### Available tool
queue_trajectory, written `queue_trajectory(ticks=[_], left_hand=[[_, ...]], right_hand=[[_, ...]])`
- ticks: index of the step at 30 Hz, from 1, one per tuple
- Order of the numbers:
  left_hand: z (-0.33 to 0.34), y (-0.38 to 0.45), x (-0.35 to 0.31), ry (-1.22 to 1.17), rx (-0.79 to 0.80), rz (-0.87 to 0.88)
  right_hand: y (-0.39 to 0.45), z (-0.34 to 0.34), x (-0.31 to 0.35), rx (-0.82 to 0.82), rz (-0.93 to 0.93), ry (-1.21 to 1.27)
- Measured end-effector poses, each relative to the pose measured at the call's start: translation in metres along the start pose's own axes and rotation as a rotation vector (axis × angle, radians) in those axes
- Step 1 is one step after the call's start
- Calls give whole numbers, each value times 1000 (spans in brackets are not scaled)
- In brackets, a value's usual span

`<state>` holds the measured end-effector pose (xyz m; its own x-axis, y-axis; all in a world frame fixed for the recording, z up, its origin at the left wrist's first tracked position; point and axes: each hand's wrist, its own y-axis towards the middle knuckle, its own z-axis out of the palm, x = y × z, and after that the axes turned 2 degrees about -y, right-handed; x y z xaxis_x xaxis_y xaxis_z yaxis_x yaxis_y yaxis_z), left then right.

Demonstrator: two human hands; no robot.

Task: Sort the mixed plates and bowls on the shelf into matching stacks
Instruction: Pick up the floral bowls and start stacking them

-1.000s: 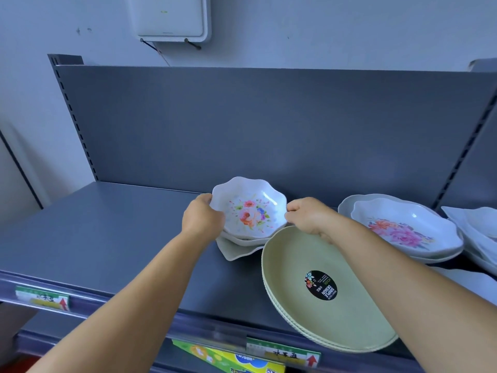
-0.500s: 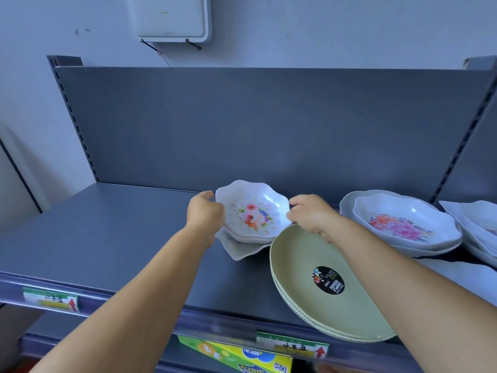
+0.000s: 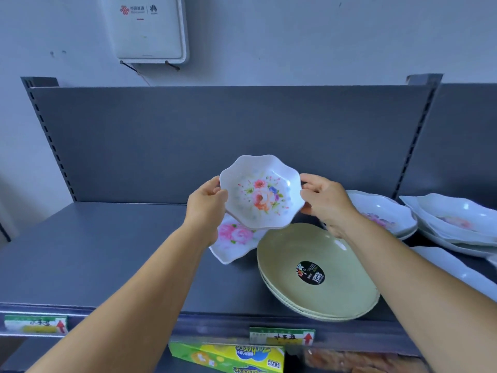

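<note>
Clearly lifted off the shelf (image 3: pixel 113 251), the scalloped floral bowl (image 3: pixel 262 193) is pinched by its rim between the left hand (image 3: pixel 205 204) and right hand (image 3: pixel 324 200), tilted above a pink-flowered plate (image 3: pixel 234 239) near the shelf's middle. Thin rim holds could slip, dropping it onto the green plates (image 3: pixel 320 273) at the front edge.

The scalloped floral bowl (image 3: pixel 262 193) looks like smooth, glossy white plastic with a printed flower pattern. Just below it, the green plates (image 3: pixel 318 273) have a duller, satin plastic finish and carry a glossy black sticker (image 3: pixel 310 273). Beneath the bowl, the shelf (image 3: pixel 107 251) is matt grey painted metal.
</note>
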<state>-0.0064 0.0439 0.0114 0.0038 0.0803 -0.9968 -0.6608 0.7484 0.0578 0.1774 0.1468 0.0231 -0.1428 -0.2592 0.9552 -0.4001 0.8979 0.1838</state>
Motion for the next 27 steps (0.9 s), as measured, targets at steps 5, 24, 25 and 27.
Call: queue_trajectory(ticks=[5, 24, 25, 27], left_hand=[[45, -19, -10, 77, 147, 53], [211, -20, -8, 1581, 403, 247], [213, -21, -9, 1636, 398, 219], [218, -19, -6, 1734, 411, 218]], right_hand=[[-18, -58, 8, -137, 59, -123], [7, -194, -43, -74, 211, -450], [9, -196, -45, -57, 192, -455], [13, -200, -51, -30, 172, -475]])
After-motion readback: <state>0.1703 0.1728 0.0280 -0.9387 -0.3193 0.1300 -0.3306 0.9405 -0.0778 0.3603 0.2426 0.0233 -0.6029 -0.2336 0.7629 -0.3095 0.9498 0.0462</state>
